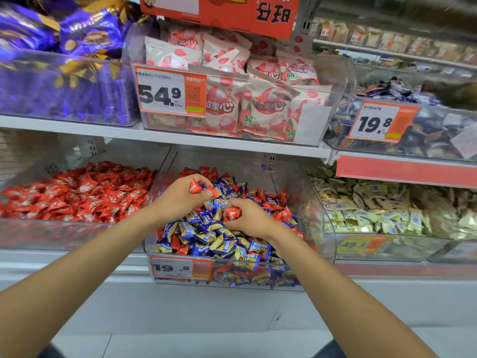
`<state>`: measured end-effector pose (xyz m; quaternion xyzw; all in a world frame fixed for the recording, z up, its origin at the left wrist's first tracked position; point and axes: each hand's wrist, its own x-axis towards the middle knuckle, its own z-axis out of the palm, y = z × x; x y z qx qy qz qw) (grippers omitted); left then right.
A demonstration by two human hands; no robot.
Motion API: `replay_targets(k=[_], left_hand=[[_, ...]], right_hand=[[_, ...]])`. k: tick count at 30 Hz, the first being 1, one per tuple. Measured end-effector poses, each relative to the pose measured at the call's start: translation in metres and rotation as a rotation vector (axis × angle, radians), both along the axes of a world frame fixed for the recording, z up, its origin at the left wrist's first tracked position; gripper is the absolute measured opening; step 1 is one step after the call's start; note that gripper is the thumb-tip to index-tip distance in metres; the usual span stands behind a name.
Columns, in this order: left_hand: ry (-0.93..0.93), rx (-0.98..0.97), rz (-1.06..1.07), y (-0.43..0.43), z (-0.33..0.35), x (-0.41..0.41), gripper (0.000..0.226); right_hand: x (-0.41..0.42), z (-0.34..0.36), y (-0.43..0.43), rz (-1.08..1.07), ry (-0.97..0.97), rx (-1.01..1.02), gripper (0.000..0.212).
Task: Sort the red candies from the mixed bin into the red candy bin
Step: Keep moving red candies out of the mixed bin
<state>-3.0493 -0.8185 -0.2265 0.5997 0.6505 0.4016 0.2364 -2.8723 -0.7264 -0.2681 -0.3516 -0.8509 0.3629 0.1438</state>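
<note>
On the lower shelf, far left: the red candy bin (51,233), clear-walled, heaped with red wrapped sweets only, no blue visible among them.

Just right of it, over the left rear of the next bin, the left grip (180,197). Its fingers are curled round at least two red candies (195,188), with one wrapper poking out above the thumb and another out past the fingertips. It is lifted clear of the pile, not buried in it.

Centre: the mixed bin (245,276), a price tag on its front wall. The contents are mostly blue candies (206,241), with loose red candies (273,202) scattered through them. These lie thickest along the right side and the back edge, and a few show low down near the front wall.

Right of centre: the right grip (247,218), knuckles low against the pile. Thumb and fingers are pinched round one red candy (233,213), which is either touching the heap or barely off it — cannot tell which.

Far right: a bin of pale yellow candies (387,250), not part of the job.

Progress, as judged: well short of done. Both grips are loaded, but nothing in hand has reached the red bin yet. Many reds lie on the surface of the mix, and likely more sit underneath, out of sight. The carry leftward comes first, then repeated picking — a long way to go.
</note>
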Motion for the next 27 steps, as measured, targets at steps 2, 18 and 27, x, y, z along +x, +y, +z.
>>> replay_targets(k=[2, 18, 27], left_hand=[[-0.069, -0.010, -0.003, -0.001, 0.001, 0.001, 0.007], [-0.010, -0.118, -0.201, 0.013, 0.001, 0.053, 0.014], [0.337, -0.327, -0.412, 0.052, -0.025, 0.061, 0.023]], right_hand=[[0.003, 0.002, -0.005, -0.014, 0.049, -0.008, 0.018], [0.084, 0.027, -0.004, -0.199, 0.053, -0.040, 0.033], [0.075, 0.008, -0.005, -0.039, -0.114, -0.025, 0.024]])
